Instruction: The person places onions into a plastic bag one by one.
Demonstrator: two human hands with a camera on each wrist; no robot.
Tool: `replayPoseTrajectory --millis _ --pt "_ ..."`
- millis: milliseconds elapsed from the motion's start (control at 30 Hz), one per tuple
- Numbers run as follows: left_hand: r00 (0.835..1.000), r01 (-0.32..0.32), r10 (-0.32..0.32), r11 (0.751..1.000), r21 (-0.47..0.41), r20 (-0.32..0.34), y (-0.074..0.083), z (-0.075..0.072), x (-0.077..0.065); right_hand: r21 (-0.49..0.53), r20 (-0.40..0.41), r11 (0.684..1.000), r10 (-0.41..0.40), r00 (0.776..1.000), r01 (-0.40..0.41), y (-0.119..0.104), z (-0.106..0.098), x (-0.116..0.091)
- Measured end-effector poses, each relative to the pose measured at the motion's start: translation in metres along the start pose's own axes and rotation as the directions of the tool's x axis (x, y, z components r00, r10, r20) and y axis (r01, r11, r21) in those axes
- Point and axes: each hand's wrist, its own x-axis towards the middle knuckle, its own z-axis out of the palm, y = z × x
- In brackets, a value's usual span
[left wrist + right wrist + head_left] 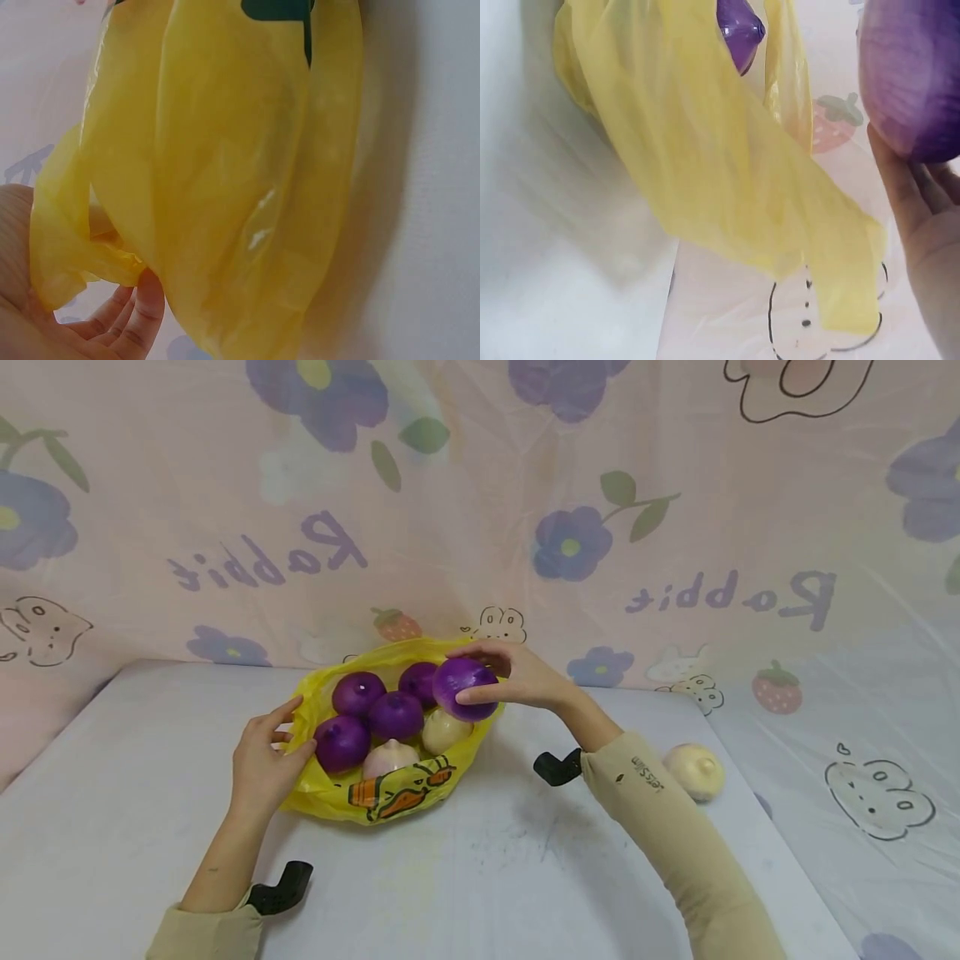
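A yellow plastic bag (472, 747) stands with its mouth spread, several purple onions (396, 715) inside. Two pale ones, a whitish onion (446, 732) and a pinkish-white bulb (390, 758), lie in it too. At the bag's left rim, my left hand (264, 760) grips the plastic between thumb and fingers; the left wrist view shows the fingers (142, 315) against the yellow film. My right hand (528, 675) holds a purple onion (463, 687) over the bag's right side, thumb in front and fingers behind. That onion (911, 82) looms large in the right wrist view.
A whitish onion (694, 772) sits near the right edge of the white table (465, 893), beyond my right forearm. A printed cloth (465, 527) hangs close behind the bag. Black wrist mounts (282, 888) stick out from both sleeves.
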Motion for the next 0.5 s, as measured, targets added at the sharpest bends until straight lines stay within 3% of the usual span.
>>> replayPoseTrajectory --millis 133,233,500 --pt "1.000 -0.004 0.003 1.000 -0.003 -0.006 0.000 0.000 0.000 -0.016 -0.010 1.000 0.022 1.000 -0.022 0.002 0.008 0.009" --pt "1.000 -0.007 0.007 1.000 -0.001 -0.011 -0.001 0.001 0.000 -0.030 -0.045 0.996 0.081 0.996 -0.082 0.003 0.016 0.017" --pt "1.000 0.002 -0.002 1.000 0.003 -0.014 -0.003 0.002 -0.001 -0.071 -0.159 0.971 0.215 0.964 -0.228 0.007 0.039 0.035"
